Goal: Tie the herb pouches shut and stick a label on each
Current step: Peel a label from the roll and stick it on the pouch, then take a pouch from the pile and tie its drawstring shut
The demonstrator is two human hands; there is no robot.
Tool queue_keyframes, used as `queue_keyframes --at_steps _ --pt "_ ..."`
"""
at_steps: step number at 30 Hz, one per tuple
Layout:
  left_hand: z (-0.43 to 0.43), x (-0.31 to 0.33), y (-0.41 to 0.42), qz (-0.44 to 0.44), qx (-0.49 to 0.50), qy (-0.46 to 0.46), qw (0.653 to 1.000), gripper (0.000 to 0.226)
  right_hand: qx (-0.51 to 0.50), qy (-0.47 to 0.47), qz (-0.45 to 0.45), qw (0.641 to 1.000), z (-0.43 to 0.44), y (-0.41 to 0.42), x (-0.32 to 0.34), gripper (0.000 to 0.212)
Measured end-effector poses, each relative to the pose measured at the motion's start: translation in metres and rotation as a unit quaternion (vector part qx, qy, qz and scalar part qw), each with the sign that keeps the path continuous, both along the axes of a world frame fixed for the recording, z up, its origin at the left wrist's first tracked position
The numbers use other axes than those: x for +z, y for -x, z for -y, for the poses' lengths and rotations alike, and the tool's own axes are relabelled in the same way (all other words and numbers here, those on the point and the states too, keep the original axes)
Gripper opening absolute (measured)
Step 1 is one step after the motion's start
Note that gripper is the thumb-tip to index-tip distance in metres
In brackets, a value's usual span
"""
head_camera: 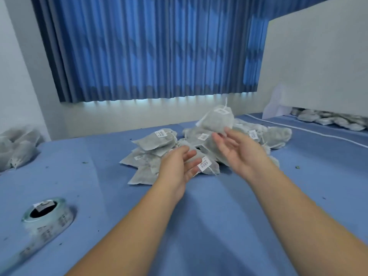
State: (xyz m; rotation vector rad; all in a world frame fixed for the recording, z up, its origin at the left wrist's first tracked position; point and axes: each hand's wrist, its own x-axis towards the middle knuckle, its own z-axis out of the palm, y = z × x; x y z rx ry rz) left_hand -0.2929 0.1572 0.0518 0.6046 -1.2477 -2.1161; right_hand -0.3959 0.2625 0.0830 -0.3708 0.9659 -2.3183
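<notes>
Head view shows both hands in the middle of the frame, over a pile of pouches [159, 144] on the blue cloth [219, 226]. A tied, labelled pouch [217, 118] is just above the pile, at the fingertips of the right hand [237, 154]; whether they touch it, one cannot tell. Probably this pouch is finished and goes onto the pile, so it should land softly, label up, without pushing others off. The right hand is wide, fingers straight, gripping nothing. The left hand [177, 166] is also wide and relaxed, holding nothing. The label roll [47, 218] lies at lower left.
</notes>
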Motion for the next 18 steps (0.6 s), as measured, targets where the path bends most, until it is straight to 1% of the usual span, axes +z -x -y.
queue_keyframes --at_steps 1,3,6,9,15,18 --pt "0.001 0.003 -0.002 0.004 0.003 0.000 1.000 0.015 -0.029 0.016 0.016 0.999 0.005 0.007 0.009 0.007" --pt "0.007 0.008 -0.012 0.014 0.006 0.009 1.000 0.009 -0.049 -0.007 0.015 0.999 0.017 0.009 0.015 0.007" --pt "0.024 0.011 -0.038 0.029 0.035 0.011 0.999 0.009 0.014 -0.088 -0.013 0.996 0.047 -0.018 0.003 0.008" --pt "0.047 0.014 -0.074 0.035 0.077 0.016 0.996 0.011 0.090 -0.136 -0.047 0.985 0.080 -0.063 -0.013 0.007" --pt "0.092 0.023 -0.169 0.059 0.149 0.045 0.986 0.006 0.203 -0.169 -0.122 0.957 0.149 -0.163 -0.032 0.006" --pt "0.116 0.024 -0.221 0.086 0.184 0.065 0.977 0.007 0.206 -0.183 -0.178 0.944 0.178 -0.209 -0.036 0.007"
